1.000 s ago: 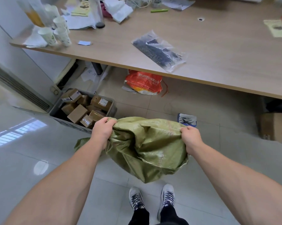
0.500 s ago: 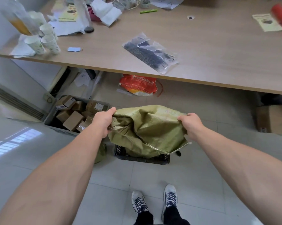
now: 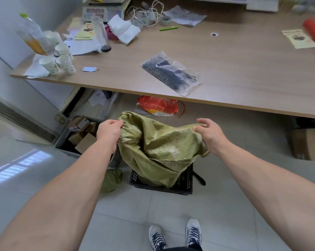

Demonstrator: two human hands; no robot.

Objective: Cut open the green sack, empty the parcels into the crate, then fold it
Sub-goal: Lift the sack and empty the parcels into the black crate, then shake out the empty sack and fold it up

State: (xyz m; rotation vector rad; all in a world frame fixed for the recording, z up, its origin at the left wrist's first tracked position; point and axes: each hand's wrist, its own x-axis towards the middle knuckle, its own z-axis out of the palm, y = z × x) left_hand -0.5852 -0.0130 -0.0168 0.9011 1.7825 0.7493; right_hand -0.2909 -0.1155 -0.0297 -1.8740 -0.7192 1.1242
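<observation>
My left hand (image 3: 108,132) is closed on a bunched upper corner of the green sack (image 3: 160,147). My right hand (image 3: 210,135) pinches the opposite edge between thumb and fingers, with the remaining fingers loosely spread. The sack hangs limp between them, its lower end draped into a black crate (image 3: 186,185) on the tiled floor. To the left, a grey bin (image 3: 66,140) holds brown cardboard parcels (image 3: 85,142). Beyond the sack an orange bag (image 3: 158,106) lies under the wooden table (image 3: 243,69). My shoes (image 3: 174,234) stand near the crate.
</observation>
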